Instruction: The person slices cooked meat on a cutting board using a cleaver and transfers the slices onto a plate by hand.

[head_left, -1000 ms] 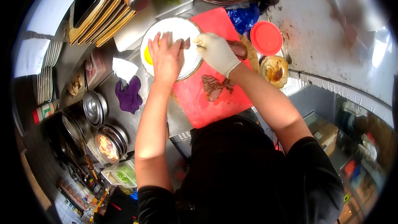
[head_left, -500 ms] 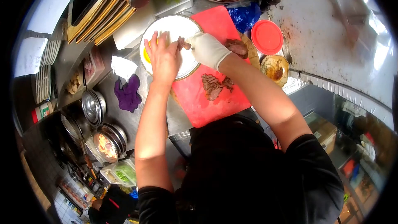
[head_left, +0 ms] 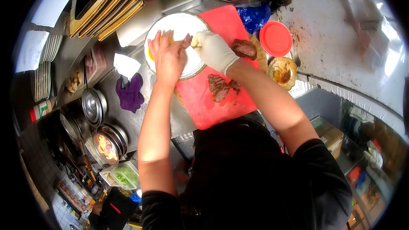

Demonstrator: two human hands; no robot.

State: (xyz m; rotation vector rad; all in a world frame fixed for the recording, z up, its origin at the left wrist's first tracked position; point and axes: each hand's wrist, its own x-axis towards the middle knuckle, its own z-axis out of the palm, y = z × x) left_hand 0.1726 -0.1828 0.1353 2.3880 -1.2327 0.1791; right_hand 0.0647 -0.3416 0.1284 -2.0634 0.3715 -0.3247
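A white plate [head_left: 194,22] with a dark rim overlaps the left part of a red cutting board [head_left: 226,21]. My bare left hand [head_left: 168,59] lies over the plate with its fingers stretched out, beside something yellow [head_left: 151,55] that it partly covers. A small slice of cooked meat [head_left: 187,40] is at its thumb and index finger. My right hand [head_left: 213,52], in a white glove, is closed just right of that slice; what its fingers hold, if anything, is hidden. Sliced meat [head_left: 218,88] and a larger meat piece [head_left: 245,49] rest on the board.
Right of the board are a red round lid [head_left: 276,38] and an amber bowl [head_left: 282,73]. A blue plastic bag [head_left: 254,17] lies behind. A purple cloth [head_left: 130,93] and white paper [head_left: 126,65] are on the left. Metal pans [head_left: 94,106] stand farther left.
My gloved right hand has shifted slightly, and its fingers are more curled beside the meat slice. My left hand stays over the plate. The view has moved a little.
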